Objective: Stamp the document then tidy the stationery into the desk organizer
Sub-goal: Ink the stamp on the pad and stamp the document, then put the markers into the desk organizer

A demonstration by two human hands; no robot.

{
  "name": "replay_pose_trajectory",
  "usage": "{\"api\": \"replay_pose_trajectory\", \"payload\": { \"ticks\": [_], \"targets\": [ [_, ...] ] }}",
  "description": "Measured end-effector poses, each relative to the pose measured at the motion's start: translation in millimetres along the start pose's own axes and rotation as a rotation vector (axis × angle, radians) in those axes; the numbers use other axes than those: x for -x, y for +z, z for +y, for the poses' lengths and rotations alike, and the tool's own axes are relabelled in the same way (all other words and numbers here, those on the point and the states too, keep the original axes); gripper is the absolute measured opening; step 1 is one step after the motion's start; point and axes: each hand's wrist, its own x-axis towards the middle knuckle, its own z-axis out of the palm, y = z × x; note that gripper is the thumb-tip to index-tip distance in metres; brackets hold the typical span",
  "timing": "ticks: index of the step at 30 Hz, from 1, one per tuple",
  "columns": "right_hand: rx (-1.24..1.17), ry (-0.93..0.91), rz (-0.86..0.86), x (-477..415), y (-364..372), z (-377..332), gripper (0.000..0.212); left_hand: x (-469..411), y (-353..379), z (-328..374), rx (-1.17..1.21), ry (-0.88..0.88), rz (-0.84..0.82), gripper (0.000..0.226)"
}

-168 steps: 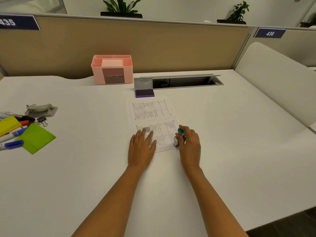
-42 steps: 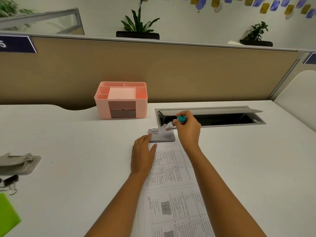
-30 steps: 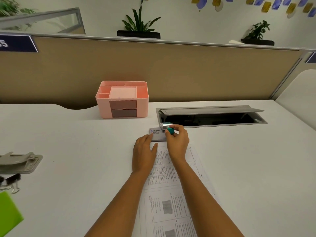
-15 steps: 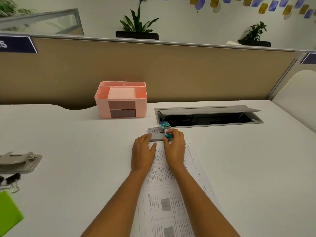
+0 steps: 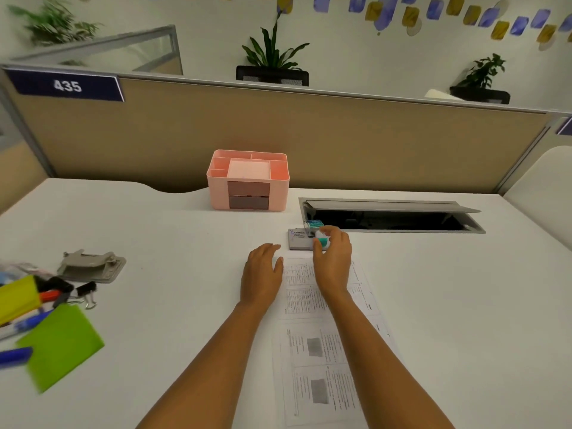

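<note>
the stamp (image 5: 316, 233), small with teal bits, sits on the closed grey ink pad (image 5: 299, 239) just past the top of the printed document (image 5: 322, 339), which lies flat on the desk; pink desk organizer (image 5: 247, 181) stands upright further back, two brown drawers shut

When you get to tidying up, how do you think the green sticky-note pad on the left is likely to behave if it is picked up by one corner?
The green sticky-note pad looks thin and flat, so it is probably light and may flex or fan open from one corner. It lies flush on the desk, so sliding it to get fingers under an edge may help. It seems unlikely to roll.
</note>
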Motion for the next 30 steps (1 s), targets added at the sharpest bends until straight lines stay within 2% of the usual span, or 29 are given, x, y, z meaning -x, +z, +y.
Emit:
{"api": "replay_pose_trajectory", "payload": {
  "ticks": [9, 18, 24, 30],
  "targets": [
    [-0.048, -0.062, -0.062, 54.3, 9.4, -63.7, 0.023, 44.9, -82.6, -36.7, 0.004, -0.004, 0.126, 0.03],
    [-0.045, -0.16, -0.197, 145.9, 70.0, -133.6, 0.021, 81.1, -194.7, -114.5, -0.069, -0.076, 0.244, 0.027],
    [0.01, -0.329, -0.431, 203.4, 131.5, -167.5, 0.021, 116.1, -248.0, -178.8, -0.187, -0.126, 0.202, 0.029],
    [0.21, -0.497, -0.7, 240.2, 185.8, -189.4, 0.03, 139.3, -275.0, -226.7, -0.29, -0.034, 0.086, 0.028]
  ]
}}
